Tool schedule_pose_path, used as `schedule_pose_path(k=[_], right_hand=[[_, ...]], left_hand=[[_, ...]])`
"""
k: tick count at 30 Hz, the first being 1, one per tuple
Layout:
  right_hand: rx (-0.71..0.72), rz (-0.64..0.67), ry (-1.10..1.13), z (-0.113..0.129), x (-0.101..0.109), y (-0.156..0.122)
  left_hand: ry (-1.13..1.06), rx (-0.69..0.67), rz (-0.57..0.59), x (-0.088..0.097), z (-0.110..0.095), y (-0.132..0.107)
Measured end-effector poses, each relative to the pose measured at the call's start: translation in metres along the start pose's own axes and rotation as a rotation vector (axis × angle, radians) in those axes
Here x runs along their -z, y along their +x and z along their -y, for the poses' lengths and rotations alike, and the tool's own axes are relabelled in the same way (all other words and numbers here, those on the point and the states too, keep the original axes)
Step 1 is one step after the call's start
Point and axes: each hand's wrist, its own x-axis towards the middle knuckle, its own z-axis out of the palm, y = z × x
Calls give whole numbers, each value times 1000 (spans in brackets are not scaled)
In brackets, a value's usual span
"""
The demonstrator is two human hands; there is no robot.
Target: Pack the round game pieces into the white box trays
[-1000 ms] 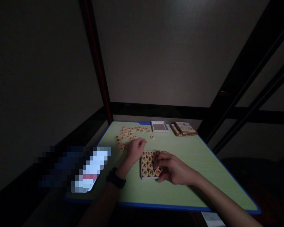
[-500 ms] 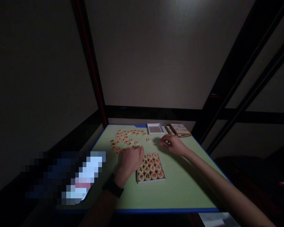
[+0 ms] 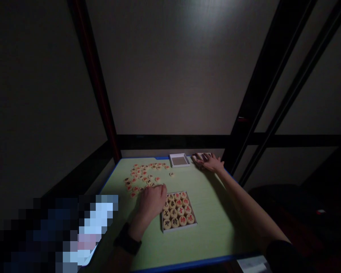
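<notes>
My left hand [image 3: 152, 201] is closed at the upper left edge of a shallow white box [image 3: 179, 228]. Its fingers curl downward, and what they hold, if anything, is hidden. Rows of round Chinese chess pieces [image 3: 180, 211] with red and black characters fill the box. At the back right, my right hand [image 3: 213, 163] lies with fingers spread over printed boxes [image 3: 197, 160], touching the top one. Loose chess pieces [image 3: 139, 177] are scattered beyond my left hand, and a single piece [image 3: 172, 174] lies apart from them.
An open white tray-like box [image 3: 180, 160] stands at the table's far edge. The green table [image 3: 210, 223] has a blue rim. A bright pixelated shape [image 3: 93, 231] is at the left. Walls rise behind and to the left.
My right hand has moved away and to the right, from above the table onto the printed boxes, and its fingers have spread. My left hand remains by the filled box. The view has shifted slightly.
</notes>
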Motion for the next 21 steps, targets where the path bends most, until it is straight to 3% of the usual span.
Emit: schedule_pose_path(k=[4, 8, 12, 15, 18, 21], right_hand=[[41, 39, -14, 0, 5, -2], [72, -88, -5, 7, 14, -23], [330, -263, 35, 20, 16, -87], [522, -212, 62, 39, 17, -155], [486, -100, 19, 65, 20, -207], [383, -54, -39, 89, 21, -231]], left_hand=[[-54, -11, 15, 0, -2, 0], [-257, -2, 71, -1, -2, 1], [-574, 80, 223, -4, 1, 3], [-634, 116, 221, -4, 4, 7], [-526, 119, 104, -2, 7, 10], [-487, 98, 37, -4, 10, 14]])
